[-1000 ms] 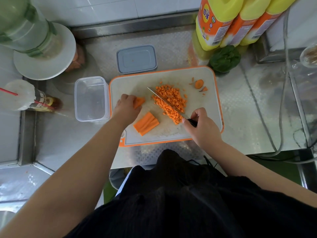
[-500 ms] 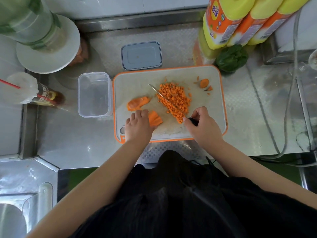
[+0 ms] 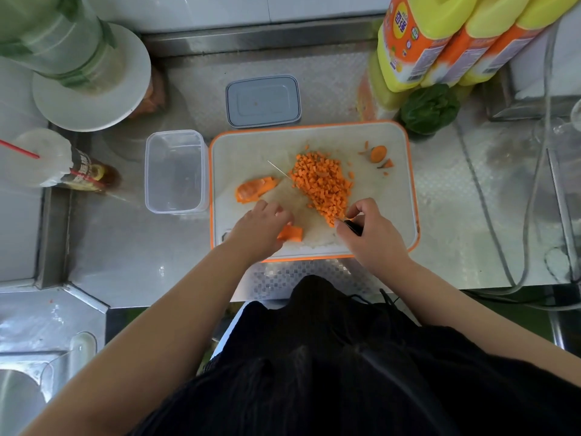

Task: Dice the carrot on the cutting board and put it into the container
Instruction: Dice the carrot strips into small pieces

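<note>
- We see the diced carrot (image 3: 322, 184) heaped in a long pile at the middle of the cutting board (image 3: 399, 215), running from the far centre toward the near right.
- A carrot chunk (image 3: 290, 233) lies at the near left of the board, partly under our left hand (image 3: 259, 229), whose curled fingers rest on it and hold it.
- Another uncut carrot piece (image 3: 254, 190) sits alone on the left part of the board, just beyond that hand and apart from it.
- Our right hand (image 3: 371, 237) grips the dark handle of the knife (image 3: 353, 227), fingers wrapped round it; the thin blade runs away to the far left along the left edge of the diced pile.
- A carrot end (image 3: 377, 153) and a few small scraps lie at the far right of the board, apart from the pile.
- The clear container (image 3: 174, 171) stands just left of the board, touching or nearly touching its edge, with no carrot in it.
- Its grey lid (image 3: 262, 100) lies on the steel counter (image 3: 125, 240) just beyond the board's far edge.
- Farther out, we see yellow-and-orange bottles (image 3: 440, 42) at the far right with a leafy green vegetable (image 3: 429, 110) just in front of them.
- At the far left stand a white plate (image 3: 91, 96) under a green-tinted bottle, and a capped cup with a red straw (image 3: 41, 162).
</note>
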The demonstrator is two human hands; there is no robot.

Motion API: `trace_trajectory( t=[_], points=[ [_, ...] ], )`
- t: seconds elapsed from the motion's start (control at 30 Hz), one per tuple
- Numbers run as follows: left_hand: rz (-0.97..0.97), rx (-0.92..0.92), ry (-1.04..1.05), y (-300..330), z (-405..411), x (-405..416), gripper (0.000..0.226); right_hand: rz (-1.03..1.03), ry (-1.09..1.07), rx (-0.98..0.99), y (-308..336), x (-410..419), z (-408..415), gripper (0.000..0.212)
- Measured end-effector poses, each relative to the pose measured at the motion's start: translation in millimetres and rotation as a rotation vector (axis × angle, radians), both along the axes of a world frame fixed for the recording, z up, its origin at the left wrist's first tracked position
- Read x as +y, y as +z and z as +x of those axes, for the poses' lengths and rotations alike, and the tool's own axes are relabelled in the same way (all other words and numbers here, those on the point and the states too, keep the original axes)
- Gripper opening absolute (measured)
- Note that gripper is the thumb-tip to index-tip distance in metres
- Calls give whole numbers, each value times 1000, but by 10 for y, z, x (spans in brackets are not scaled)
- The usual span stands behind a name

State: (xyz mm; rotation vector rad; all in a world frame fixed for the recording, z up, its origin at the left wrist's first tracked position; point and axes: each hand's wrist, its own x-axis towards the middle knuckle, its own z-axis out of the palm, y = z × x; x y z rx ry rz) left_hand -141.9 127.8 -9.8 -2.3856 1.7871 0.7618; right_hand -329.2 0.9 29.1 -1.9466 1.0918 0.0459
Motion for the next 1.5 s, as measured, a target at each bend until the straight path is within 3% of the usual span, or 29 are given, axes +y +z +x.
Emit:
trace_trajectory(
  t=[0.17,0.33,0.47,0.57,0.67,0.83,1.17,1.5],
  points=[
    [-95,-3,-90,-23,49,1,44,32,60,42,-38,18,-10,16],
    [-237,34,40,-92,-33,225,48,10,118,107,-43,9,4,25],
    [-344,-16,108,-161,-99,326,40,-115,259,202,-38,17,52,28],
    [-501,-137,18,-279,-124,375,29,-175,348,250,-20,43,91,26],
    [-621,-138,-2,-381,-216,388,17,-181,419,300,-3,89,113,26],
    [-623,-139,165,-455,-319,328,8,-179,479,348,3,184,141,26],
    [-720,-21,240,-532,-330,360,20,-133,512,471,-22,248,233,23],
    [-720,-11,223,-566,-329,380,8,-27,475,492,-72,261,352,32]
  ],
)
